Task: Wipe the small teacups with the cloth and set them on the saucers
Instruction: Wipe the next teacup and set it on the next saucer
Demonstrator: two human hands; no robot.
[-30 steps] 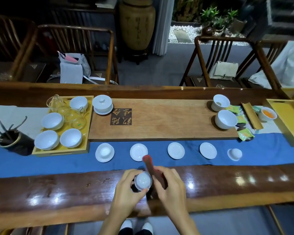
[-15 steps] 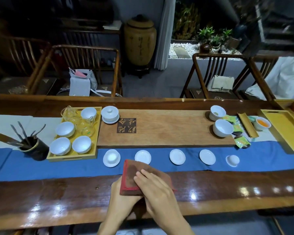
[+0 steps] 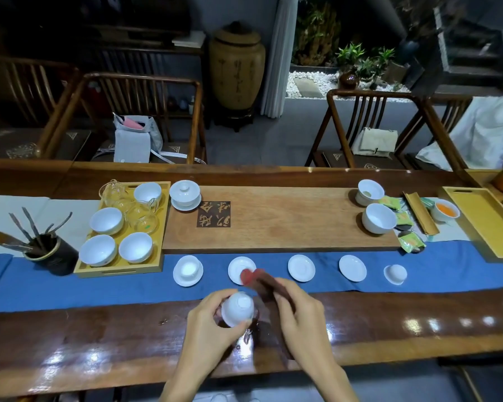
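Observation:
My left hand (image 3: 212, 323) grips a small white teacup (image 3: 238, 309) above the wooden table's near edge. My right hand (image 3: 298, 317) holds a brown cloth with a red edge (image 3: 262, 282) just right of the cup, its tip over a saucer. Along the blue runner lie white saucers: the leftmost one (image 3: 188, 271) carries a cup, the second (image 3: 238, 268) is partly behind the cloth, and two more (image 3: 301, 267) (image 3: 352, 267) are bare. A small cup (image 3: 395, 274) sits at the right end of the row.
A yellow tray (image 3: 119, 269) with white bowls and glass cups stands at left, beside a dark holder of tea tools (image 3: 51, 255). A wooden tea board (image 3: 273, 227) carries a lidded gaiwan (image 3: 185, 194) and two white cups (image 3: 378, 218). Another yellow tray (image 3: 488, 227) is at right.
The cloth, which covered the cup between both hands half a second ago, has come off to the right. The cup is exposed again in my left hand.

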